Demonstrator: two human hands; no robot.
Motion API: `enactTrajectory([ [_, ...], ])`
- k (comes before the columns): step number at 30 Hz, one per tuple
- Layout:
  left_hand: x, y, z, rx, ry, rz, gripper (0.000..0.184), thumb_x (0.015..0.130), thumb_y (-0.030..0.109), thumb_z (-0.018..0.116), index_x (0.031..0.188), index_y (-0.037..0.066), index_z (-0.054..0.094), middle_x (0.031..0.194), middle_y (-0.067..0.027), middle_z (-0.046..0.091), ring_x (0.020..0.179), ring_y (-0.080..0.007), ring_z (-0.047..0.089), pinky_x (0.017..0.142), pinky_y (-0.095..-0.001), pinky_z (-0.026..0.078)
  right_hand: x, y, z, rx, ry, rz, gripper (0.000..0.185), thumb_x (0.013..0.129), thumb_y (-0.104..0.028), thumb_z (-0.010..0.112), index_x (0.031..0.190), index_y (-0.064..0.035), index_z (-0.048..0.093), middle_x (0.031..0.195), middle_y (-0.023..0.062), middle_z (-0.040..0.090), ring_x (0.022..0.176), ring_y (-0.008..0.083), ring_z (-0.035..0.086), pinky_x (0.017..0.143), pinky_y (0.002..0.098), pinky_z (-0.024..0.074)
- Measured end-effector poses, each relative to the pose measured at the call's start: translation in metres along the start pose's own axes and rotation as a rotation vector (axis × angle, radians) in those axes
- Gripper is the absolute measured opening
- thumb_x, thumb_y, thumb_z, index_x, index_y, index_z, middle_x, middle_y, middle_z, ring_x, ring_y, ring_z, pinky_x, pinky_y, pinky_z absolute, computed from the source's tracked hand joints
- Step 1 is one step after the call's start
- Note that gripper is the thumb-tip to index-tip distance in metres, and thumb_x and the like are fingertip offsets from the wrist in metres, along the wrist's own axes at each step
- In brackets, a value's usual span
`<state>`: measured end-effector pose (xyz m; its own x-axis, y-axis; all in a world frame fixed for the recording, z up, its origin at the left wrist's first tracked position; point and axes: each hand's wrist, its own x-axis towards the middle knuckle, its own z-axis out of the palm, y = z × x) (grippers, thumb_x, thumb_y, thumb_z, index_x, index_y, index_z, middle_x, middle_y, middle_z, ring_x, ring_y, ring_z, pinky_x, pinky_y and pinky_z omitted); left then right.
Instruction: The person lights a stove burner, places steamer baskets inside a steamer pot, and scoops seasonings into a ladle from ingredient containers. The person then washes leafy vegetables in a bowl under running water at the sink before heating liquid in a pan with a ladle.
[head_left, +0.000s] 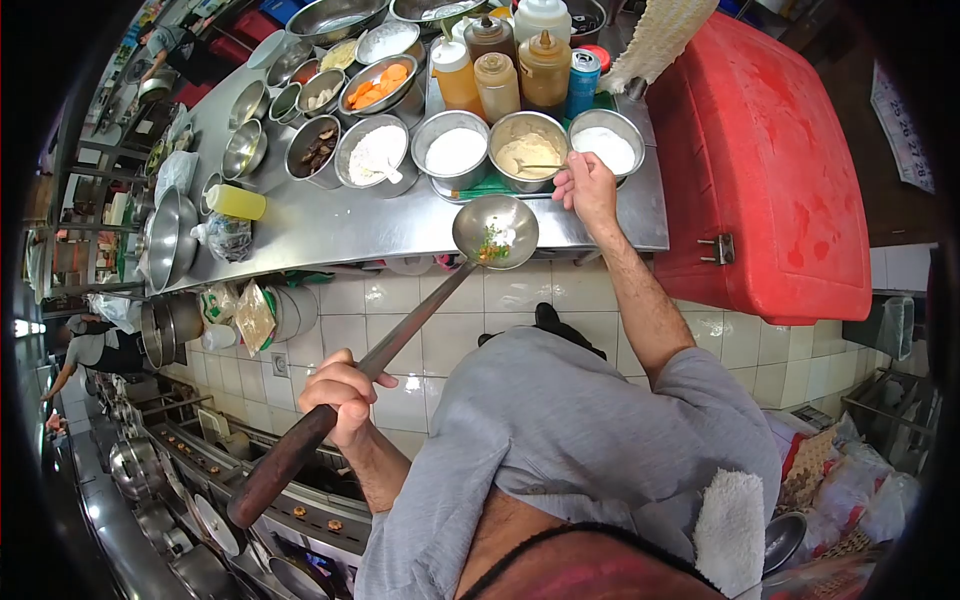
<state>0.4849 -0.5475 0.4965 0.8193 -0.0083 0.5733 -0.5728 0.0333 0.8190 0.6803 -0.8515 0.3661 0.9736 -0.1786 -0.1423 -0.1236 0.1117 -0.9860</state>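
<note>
So the landmark here is the metal bowl of tan powder, sitting near the front edge of a steel table. The right hand is right at its near right side, thumb and fingertips pinched on the handle of a spoon, with the other fingers loosely curled. The spoon's tip is down in the tan stuff. The left hand is well back on the near left side of that bowl, fingers wrapped snugly around a long ladle with a dark wooden grip. The ladle's cup is just on the near side of the tan bowl, a bit left, with some chopped green and orange bits in it; can't really tell if it's touching the table edge. Left of the tan bowl there's 2 bowls of white powder, the farther 1 with a white scoop in it, then a bowl of dark brown pieces. Just right of the tan bowl is another bowl of white stuff, partly behind the right hand. Behind it stand some squeeze bottles and a blue can. Way off to its right is a big red box.
</note>
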Motion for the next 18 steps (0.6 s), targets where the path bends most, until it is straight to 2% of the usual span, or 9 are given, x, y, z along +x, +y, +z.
enactTrajectory([
  [1,0.000,0.000,0.000,0.032,-0.020,-0.017,0.036,0.080,0.031,0.063,0.060,0.008,0.044,0.052,-0.0043,0.043,0.052,-0.0134,0.029,0.034,-0.0274,0.045,0.001,0.000,-0.001,0.001,-0.003,-0.002,0.029,0.092,-0.025,0.043,0.086,0.0018,0.052,0.062,0.0084,0.058,0.045,0.0125,0.054,0.039,0.0239,0.0409],
  [2,0.001,0.000,0.001,0.035,-0.018,-0.014,0.036,0.080,0.031,0.063,0.060,0.008,0.044,0.052,-0.0043,0.043,0.052,-0.0134,0.029,0.034,-0.0274,0.045,0.002,0.000,-0.003,0.071,0.028,0.021,0.029,0.092,-0.025,0.043,0.087,0.0025,0.050,0.063,0.0095,0.058,0.045,0.0131,0.055,0.037,0.0229,0.0404],
  [4,0.004,0.000,0.006,-0.034,0.023,0.021,0.030,0.077,0.023,0.068,0.062,0.005,0.049,0.053,-0.0070,0.051,0.044,-0.0114,0.031,0.033,-0.0257,0.036,0.003,-0.002,-0.007,0.141,0.057,0.042,0.029,0.092,-0.025,0.043,0.089,0.0033,0.049,0.064,0.0106,0.057,0.045,0.0137,0.055,0.036,0.0220,0.0399],
  [10,0.009,0.000,0.008,-0.057,0.013,0.039,0.029,0.076,0.022,0.068,0.062,0.004,0.050,0.053,-0.0082,0.051,0.046,-0.0114,0.030,0.032,-0.0266,0.040,-0.007,-0.017,-0.028,0.166,0.113,-0.057,0.029,0.091,-0.026,0.044,0.089,0.0034,0.048,0.066,0.0119,0.058,0.047,0.0152,0.057,0.036,0.0219,0.0407],
  [17,0.017,-0.002,0.008,-0.069,-0.033,0.055,0.028,0.077,0.022,0.067,0.062,0.005,0.050,0.053,-0.0077,0.051,0.046,-0.0113,0.031,0.033,-0.0266,0.041,-0.017,-0.014,-0.037,0.254,0.139,-0.029,0.031,0.091,-0.026,0.046,0.091,0.0041,0.047,0.066,0.0129,0.058,0.048,0.0164,0.058,0.037,0.0225,0.0412],
  [18,0.017,-0.001,0.009,-0.049,-0.040,0.031,0.031,0.078,0.025,0.066,0.061,0.006,0.048,0.053,-0.0063,0.048,0.048,-0.0124,0.030,0.034,-0.0257,0.040,-0.017,-0.013,-0.037,0.255,0.144,-0.030,0.031,0.091,-0.026,0.046,0.091,0.0041,0.047,0.066,0.0129,0.058,0.048,0.0164,0.058,0.037,0.0225,0.0412],
])
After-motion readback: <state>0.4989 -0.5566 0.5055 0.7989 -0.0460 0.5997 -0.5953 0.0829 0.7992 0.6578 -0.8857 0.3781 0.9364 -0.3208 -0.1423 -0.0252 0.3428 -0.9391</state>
